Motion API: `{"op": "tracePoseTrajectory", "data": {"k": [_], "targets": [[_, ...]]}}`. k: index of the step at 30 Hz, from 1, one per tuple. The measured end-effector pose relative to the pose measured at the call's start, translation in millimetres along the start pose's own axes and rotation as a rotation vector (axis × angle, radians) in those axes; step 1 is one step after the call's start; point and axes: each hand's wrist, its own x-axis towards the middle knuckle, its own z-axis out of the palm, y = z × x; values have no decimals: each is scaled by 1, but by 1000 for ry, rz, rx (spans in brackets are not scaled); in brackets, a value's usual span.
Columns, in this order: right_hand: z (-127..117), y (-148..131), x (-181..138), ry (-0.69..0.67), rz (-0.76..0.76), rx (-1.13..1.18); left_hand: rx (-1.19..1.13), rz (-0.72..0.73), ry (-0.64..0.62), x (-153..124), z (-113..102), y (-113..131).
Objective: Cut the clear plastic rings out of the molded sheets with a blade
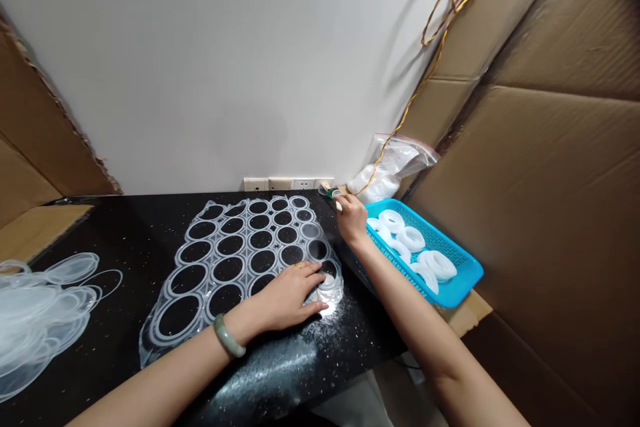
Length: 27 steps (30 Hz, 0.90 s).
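A translucent sheet [247, 241] with rows of round ring shapes lies on the black speckled tabletop [135, 233]. My left hand [290, 293], with a green bangle at its wrist, rests on the sheet's right front part, palm down and fingers spread. Under its fingertips is a ring at the sheet's corner, partly covered. At the back of the table, my right hand [353, 217] is closed in a pinch. A small pale tip shows at its fingers, beside a small green thing [330, 193] with clear loops; what it holds is too small to name.
White rings [411, 239] lie in a blue basket [467, 273] at the right. Behind it stands a clear bag [400, 160] with white contents. Loose translucent pieces [40, 313] are heaped at left. Wall sockets [303, 184], a yellow cord [415, 97] and cardboard walls [560, 147] border the table.
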Motion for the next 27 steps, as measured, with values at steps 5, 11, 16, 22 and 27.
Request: {"op": "tracePoseTrajectory", "data": {"k": [5, 11, 16, 22, 27], "targets": [[19, -7, -18, -151, 31, 418, -39, 14, 108, 11, -5, -7], [50, -6, -38, -332, 189, 771, 61, -81, 155, 29, -4, -38], [53, 1, -37, -376, 213, 891, 72, -106, 87, 30, -2, -50], [54, 3, -38, -385, 255, 1030, 90, -108, 87, 30, -3, -48], [53, 3, -38, -391, 243, 1004, 96, -113, 68, 31, -3, -49]]}}
